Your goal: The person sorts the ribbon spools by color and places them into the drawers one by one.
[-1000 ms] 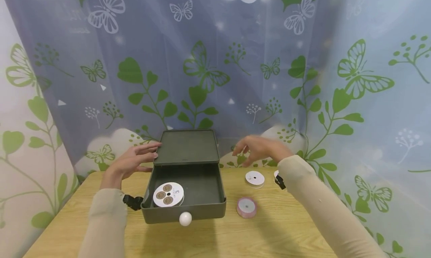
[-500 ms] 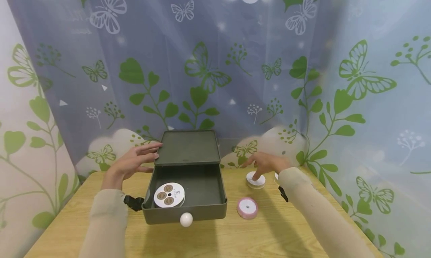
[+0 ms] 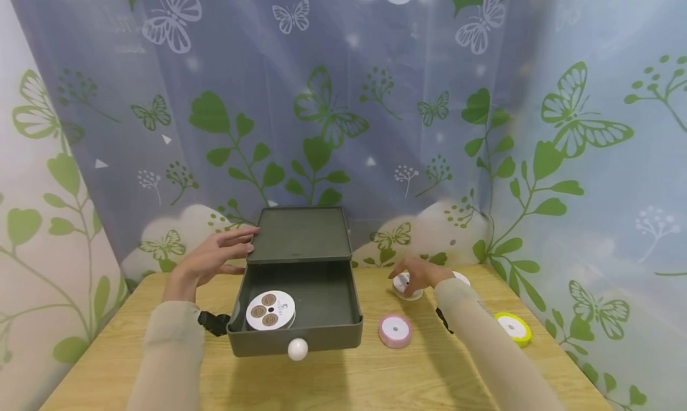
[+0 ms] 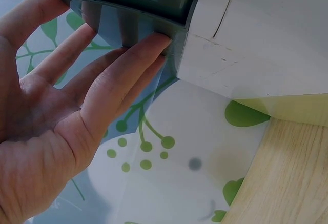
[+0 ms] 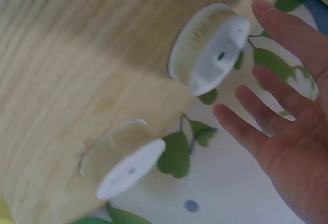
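Note:
My left hand [image 3: 209,259] rests its fingertips on the left side of a dark green box [image 3: 300,235]; in the left wrist view its fingers [image 4: 123,78] lie fairly straight against the box. The box's drawer [image 3: 324,297] is pulled out, with a white knob [image 3: 297,349] in front. A white spool with brown circles [image 3: 271,311] lies in the drawer's left part. My right hand [image 3: 424,275] hovers over a white ribbon spool [image 3: 400,282], partly hiding it. In the right wrist view the spread fingers stand beside this spool [image 5: 220,55], apparently apart from it.
A pink ribbon spool [image 3: 395,331] lies right of the drawer. Beyond my right wrist is another white spool [image 3: 463,278], partly hidden. A yellow-rimmed spool [image 3: 514,327] lies by my right sleeve. A patterned curtain [image 3: 333,101] hangs behind the wooden table [image 3: 290,387].
My right hand has come down from the air onto the area of the white spool. The yellow-rimmed spool has come into sight beside the sleeve. My left hand and the drawer stay put.

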The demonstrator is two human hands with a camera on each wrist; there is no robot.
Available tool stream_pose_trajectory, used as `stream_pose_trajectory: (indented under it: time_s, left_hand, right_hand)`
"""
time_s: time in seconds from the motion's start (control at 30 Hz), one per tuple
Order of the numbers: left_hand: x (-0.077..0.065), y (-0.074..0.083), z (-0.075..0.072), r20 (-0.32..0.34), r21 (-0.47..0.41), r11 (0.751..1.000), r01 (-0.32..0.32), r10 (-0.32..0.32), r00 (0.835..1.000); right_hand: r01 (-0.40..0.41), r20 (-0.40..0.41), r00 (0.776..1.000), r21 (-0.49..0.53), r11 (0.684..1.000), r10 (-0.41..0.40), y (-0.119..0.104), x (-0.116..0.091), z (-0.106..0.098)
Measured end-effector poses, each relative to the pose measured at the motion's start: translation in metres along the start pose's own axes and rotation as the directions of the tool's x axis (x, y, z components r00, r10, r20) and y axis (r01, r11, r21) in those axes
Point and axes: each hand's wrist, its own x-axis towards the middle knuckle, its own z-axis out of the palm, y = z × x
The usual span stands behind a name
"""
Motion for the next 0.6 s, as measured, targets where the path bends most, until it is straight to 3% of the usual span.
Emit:
stream_pose_trajectory:
  time_s: [0.43,0.6]
  left_hand:
    - [0.0,0.001,0.0,-0.004,-0.006,1.0,0.005,-0.005,1.0]
    - [0.0,0.0,0.0,-0.01,-0.007,1.0,0.009,-0.009,1.0]
  right_hand:
    - [-0.157,-0.003,0.988,-0.016,0.988,0.157,0.008,0.0,0.016]
    - [-0.147,-0.007,0.989,-0.006,0.989,0.147,0.009,0.002,0.019]
